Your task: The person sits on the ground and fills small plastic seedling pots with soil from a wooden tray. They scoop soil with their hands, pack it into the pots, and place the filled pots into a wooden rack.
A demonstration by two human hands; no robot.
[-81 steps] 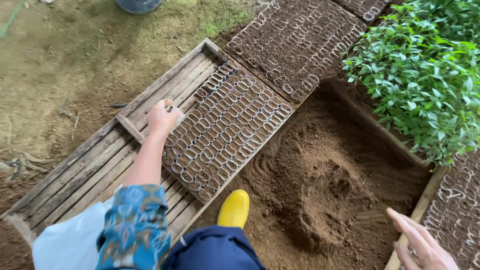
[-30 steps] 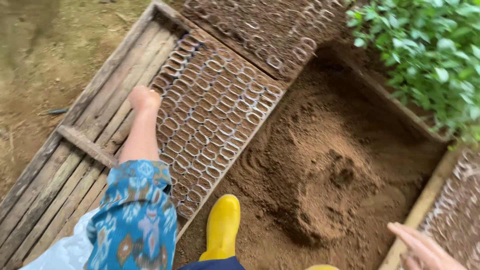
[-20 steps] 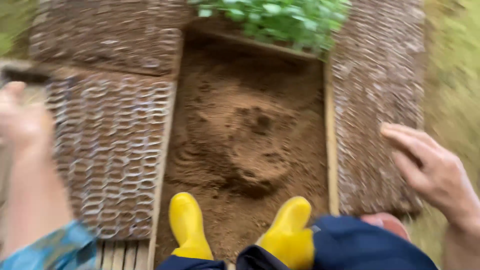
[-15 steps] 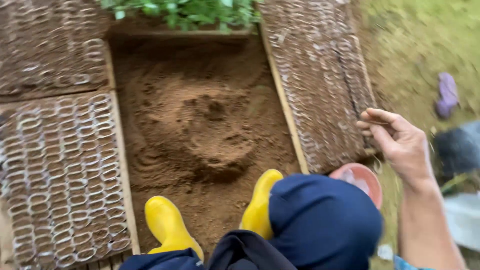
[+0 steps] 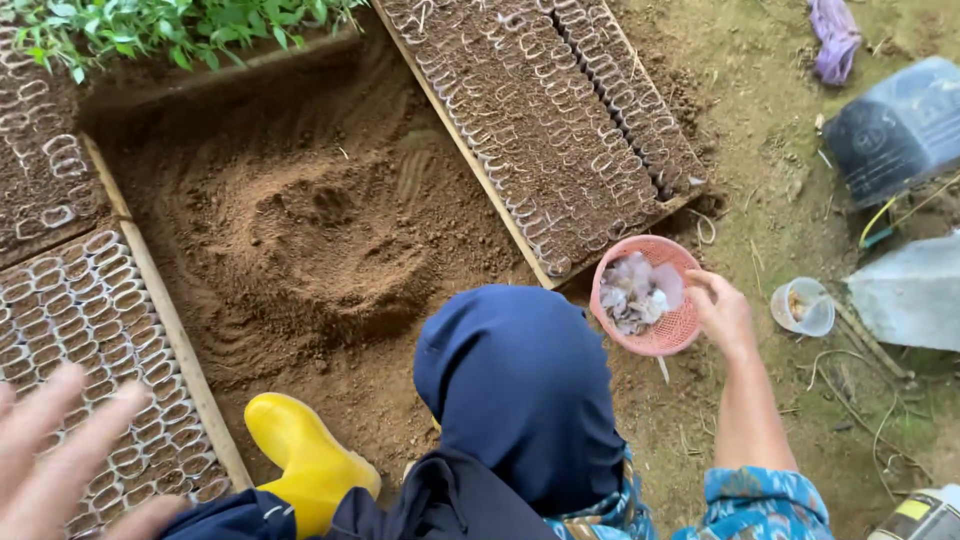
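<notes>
Right hand reaching into the pink basket of pale scraps, fingers curled at its right rim — basket on the soil just off the near corner of the seedling tray, left hand blurred, fingers spread, above the pot tray, yellow boot on the loose soil.

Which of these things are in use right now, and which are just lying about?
In use: right hand at the pink basket; soil heap; pot trays.
Lying about: clear cup, purple cloth, dark bag.
</notes>
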